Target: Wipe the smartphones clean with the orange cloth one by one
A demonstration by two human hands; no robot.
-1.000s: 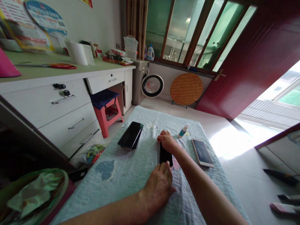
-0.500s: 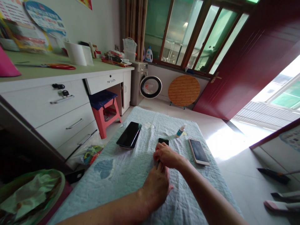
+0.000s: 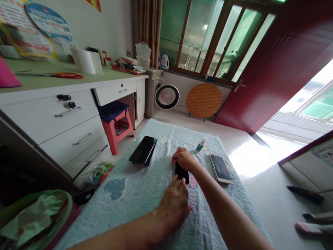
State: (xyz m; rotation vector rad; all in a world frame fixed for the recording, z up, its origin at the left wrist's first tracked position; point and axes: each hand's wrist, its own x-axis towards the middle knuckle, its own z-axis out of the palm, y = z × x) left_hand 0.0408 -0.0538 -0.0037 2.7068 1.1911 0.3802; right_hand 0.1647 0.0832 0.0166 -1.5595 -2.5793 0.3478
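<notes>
A black smartphone (image 3: 182, 173) lies face up on the quilted cloth between my hands. My left hand (image 3: 173, 199) rests at its near end, fingers stretched out with the tips on the glass. Over the far end is my right hand (image 3: 184, 159), its fingers curled closed; a bit of orange shows at the fingertips, too small to name. Beyond it, a small white spray bottle with a blue label (image 3: 200, 146) stands on the cloth. A white-framed smartphone (image 3: 221, 168) lies to the right, and a larger black phone (image 3: 143, 150) to the left, on top of another flat item.
The light blue quilted cloth (image 3: 119, 218) covers the table. Left are a bin (image 3: 68, 208), a plastic bag (image 3: 100, 170), a red stool (image 3: 111, 133) and a white desk (image 3: 62, 116) with scissors (image 3: 67, 75). A washing machine (image 3: 153, 93) stands open behind.
My right hand has moved from the near part of the phone up to its far end, uncovering the middle of the screen. My left hand stays at the near end.
</notes>
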